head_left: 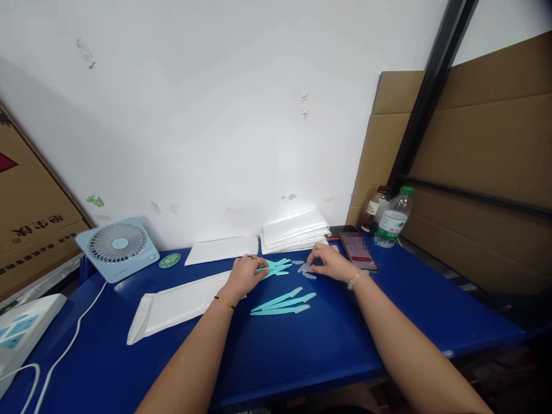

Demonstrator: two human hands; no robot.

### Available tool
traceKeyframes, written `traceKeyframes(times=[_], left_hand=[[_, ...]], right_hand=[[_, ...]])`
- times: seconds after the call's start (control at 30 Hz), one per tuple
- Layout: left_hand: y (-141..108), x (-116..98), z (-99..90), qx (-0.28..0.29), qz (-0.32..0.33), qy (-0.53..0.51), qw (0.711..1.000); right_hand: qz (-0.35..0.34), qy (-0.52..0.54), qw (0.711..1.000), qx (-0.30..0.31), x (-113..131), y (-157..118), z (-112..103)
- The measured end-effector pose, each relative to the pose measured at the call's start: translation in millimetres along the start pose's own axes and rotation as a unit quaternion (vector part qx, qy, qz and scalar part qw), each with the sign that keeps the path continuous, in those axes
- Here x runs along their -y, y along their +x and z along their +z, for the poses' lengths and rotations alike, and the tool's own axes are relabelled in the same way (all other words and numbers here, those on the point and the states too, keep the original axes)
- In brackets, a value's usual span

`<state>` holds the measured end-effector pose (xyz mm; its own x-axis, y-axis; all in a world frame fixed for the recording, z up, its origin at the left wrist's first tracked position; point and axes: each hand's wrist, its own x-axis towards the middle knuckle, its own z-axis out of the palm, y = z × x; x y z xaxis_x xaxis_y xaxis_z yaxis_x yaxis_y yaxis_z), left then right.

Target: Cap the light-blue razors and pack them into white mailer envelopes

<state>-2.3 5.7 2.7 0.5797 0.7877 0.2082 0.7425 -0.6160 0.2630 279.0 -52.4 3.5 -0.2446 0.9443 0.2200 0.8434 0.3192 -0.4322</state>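
Note:
My left hand (247, 275) is closed around the handles of several teal eyebrow razors (279, 266), whose blade ends point right. Just to their right, my right hand (330, 263) has thumb and fingertips pinched at a small pile of clear plastic blade caps (309, 275); one cap seems to be between the fingertips. Nearer to me, a fan of loose teal eyebrow razors (284, 303) lies on the blue table, handles together at the left. A white padded envelope (181, 302) lies flat beside and partly behind my left hand and forearm.
Behind my hands are a stack of white envelopes (295, 230) and a single envelope (222, 248) against the wall. A phone (359, 251) and a green-capped bottle (393, 218) stand at right, with a brown bottle (374, 210). A blue fan (118, 247) with its cable is at left.

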Motion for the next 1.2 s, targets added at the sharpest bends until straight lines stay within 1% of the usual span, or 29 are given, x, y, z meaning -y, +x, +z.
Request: traceKeyframes(times=[0.1,0.17,0.23,0.33,0.4,0.47,0.53,0.63,0.7,0.77,0.8,0.87,0.93,1.0,1.1,1.2], left_hand=[[-2.3,-2.2,-0.6,-0.017,0.0,-0.022,1.0],[-4.6,-8.8,-2.6,0.0,0.019,-0.044,0.999],[-7.0,-16.3,-5.1,0.034,0.047,-0.067,0.996],[-8.8,-24.4,-6.4,0.088,0.09,-0.079,0.989],[-7.7,-25.6,-4.7,0.1,0.099,-0.068,0.988],[-4.7,-23.2,-2.5,0.085,0.095,-0.052,0.99],[-1.2,-18.2,-1.2,0.053,0.079,-0.036,0.995],[2.3,-9.5,-0.9,0.016,0.041,-0.01,0.999],[2.7,-5.3,-0.6,-0.003,0.012,-0.001,1.0],[2.0,-3.9,-0.1,-0.02,-0.004,-0.002,1.0],[1.3,-4.4,-0.2,-0.026,-0.006,-0.007,1.0],[-0.5,-7.7,-1.5,-0.029,0.004,-0.026,0.999],[-3.0,-13.9,-4.3,-0.013,0.027,-0.058,0.998],[-5.8,-22.1,-7.0,0.024,0.059,-0.083,0.994],[-8.7,-33.5,-6.9,0.07,0.103,-0.08,0.989],[-7.1,-36.2,-1.7,0.084,0.124,-0.053,0.987]], right_hand=[[-0.046,0.025,0.998,0.038,14.6,-1.5,4.8],[-0.078,0.027,0.994,0.077,24.8,-1.3,12.0],[-0.098,0.019,0.99,0.103,30.9,-0.2,19.4],[-0.108,0.012,0.988,0.106,31.7,2.0,25.9],[-0.106,0.014,0.99,0.09,28.7,3.0,26.4],[-0.097,0.013,0.993,0.065,24.0,3.8,24.5],[-0.076,0.003,0.997,0.033,17.6,4.4,20.6],[-0.029,-0.013,0.999,-0.014,7.0,3.7,10.9],[-0.007,-0.007,0.999,-0.032,2.8,1.5,3.1],[-0.014,0.016,1.0,-0.017,3.3,-1.7,-3.3],[-0.029,0.027,0.999,0.008,5.3,-3.4,-5.0],[-0.067,0.037,0.994,0.079,11.1,-6.2,-4.7],[-0.094,0.026,0.986,0.136,17.7,-7.5,-0.1],[-0.102,0.011,0.983,0.15,23.4,-7.3,6.0],[-0.1,0.003,0.987,0.125,29.3,-5.3,12.9],[-0.097,-0.004,0.991,0.092,30.1,-2.3,14.8]])
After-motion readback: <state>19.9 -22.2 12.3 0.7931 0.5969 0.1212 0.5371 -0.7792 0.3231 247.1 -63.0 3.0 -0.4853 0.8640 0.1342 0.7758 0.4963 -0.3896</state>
